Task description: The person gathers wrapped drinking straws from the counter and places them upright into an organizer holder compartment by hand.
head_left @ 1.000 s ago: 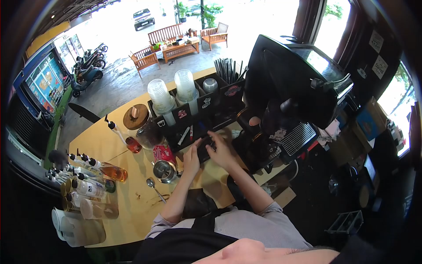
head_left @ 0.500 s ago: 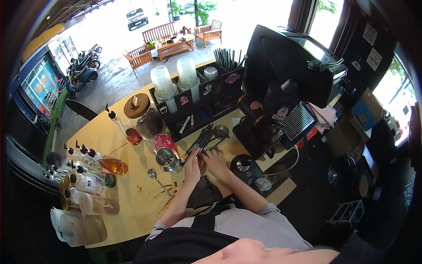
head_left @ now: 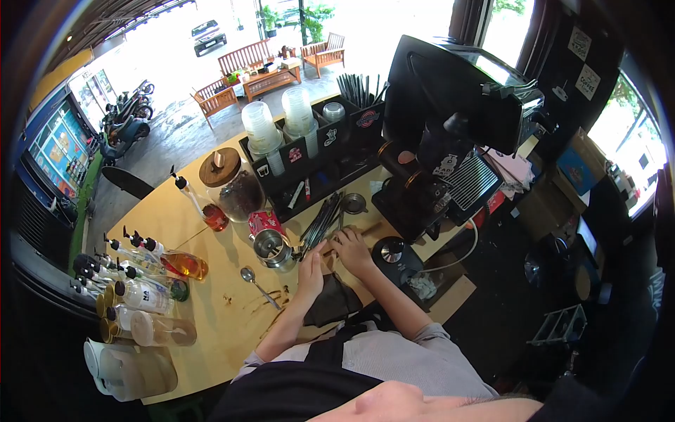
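Item, landmark: black organizer point(head_left: 348, 133), standing on the worktop point(head_left: 211, 320); clear cups point(head_left: 258, 130) stacked upright in its compartments, presumably to save room.
Item: loose bundle of slim black straws point(head_left: 320, 219), lying on the near side of the organizer, roughly aligned, their near ends by the hands, apparently for easy gathering.
Item: left hand point(head_left: 310, 276), at the bundle's near end; fingers close together, extended.
Item: right hand point(head_left: 354, 252), beside it; fingers slightly spread, bent downward, perhaps to tidy or steady something low. (Whether either hand grips anything cannot be told; the palms face away.)
Item: metal pitcher point(head_left: 273, 250), near side of the organizer, left of the straws.
Item: small round strainer point(head_left: 354, 204), between organizer and right hand.
Item: spoon point(head_left: 247, 274), farther to the organizer's near left, beside brown smears.
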Demonstrator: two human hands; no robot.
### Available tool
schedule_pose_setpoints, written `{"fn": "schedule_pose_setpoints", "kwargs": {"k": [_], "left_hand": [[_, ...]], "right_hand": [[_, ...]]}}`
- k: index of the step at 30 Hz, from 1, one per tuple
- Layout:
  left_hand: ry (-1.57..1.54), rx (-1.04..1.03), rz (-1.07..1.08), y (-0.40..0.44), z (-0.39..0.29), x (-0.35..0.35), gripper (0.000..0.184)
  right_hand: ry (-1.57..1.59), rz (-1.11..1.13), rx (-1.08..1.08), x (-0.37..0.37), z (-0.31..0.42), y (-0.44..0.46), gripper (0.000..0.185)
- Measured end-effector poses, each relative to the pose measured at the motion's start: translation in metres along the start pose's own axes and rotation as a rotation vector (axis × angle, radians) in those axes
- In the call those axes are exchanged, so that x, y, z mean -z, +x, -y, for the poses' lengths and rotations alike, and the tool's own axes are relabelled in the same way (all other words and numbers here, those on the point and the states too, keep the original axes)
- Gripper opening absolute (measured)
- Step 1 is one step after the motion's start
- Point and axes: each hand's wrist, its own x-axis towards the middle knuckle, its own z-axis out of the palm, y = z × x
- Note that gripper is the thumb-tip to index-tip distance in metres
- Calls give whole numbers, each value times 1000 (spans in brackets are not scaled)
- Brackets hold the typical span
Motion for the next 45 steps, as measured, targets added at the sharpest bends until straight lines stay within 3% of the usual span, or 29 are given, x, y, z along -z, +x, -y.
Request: {"fn": "schedule_pose_setpoints", "kwargs": {"k": [7,9,18,28,29,32,34,37,38,40,41,43,44,45], "left_hand": [[-97,-36,2,-3,-4,2,47],[-127,-56,-5,-2,-1,2,47],[-93,-140,-101,3,2,1,44],[-106,-110,-99,7,2,0,45],[-105,-110,-98,7,3,-1,45],[-176,-211,-157,8,-12,1,46],[-10,-597,-119,6,-40,10,48],[-92,-651,-99,2,-45,3,50],[-92,-649,-99,2,-41,-2,50],[-384,-318,-167,5,-26,-14,53],[-387,-320,-167,8,-21,-20,53],[-827,258,-241,15,-18,-28,52],[-958,455,-207,16,-20,-29,51],[-959,456,-207,17,-23,-31,51]], "right_hand": [[-8,51,39,-9,-3,-5,21],[-46,-165,67,-11,-3,2,22],[-50,-55,168,-16,-18,30,17],[9,-13,97,-16,-13,22,19],[21,-93,100,-12,-13,24,19],[45,-237,105,4,-13,36,19],[55,-300,101,20,-15,44,22],[198,-265,-3,41,-14,53,27],[384,-297,-131,47,-13,57,24],[832,-417,-272,65,-6,66,16],[829,-418,-272,79,-3,69,16],[1160,-419,-509,97,-1,72,17],[1343,-460,-503,90,-4,72,20],[1342,-459,-503,90,-4,71,20]]}}
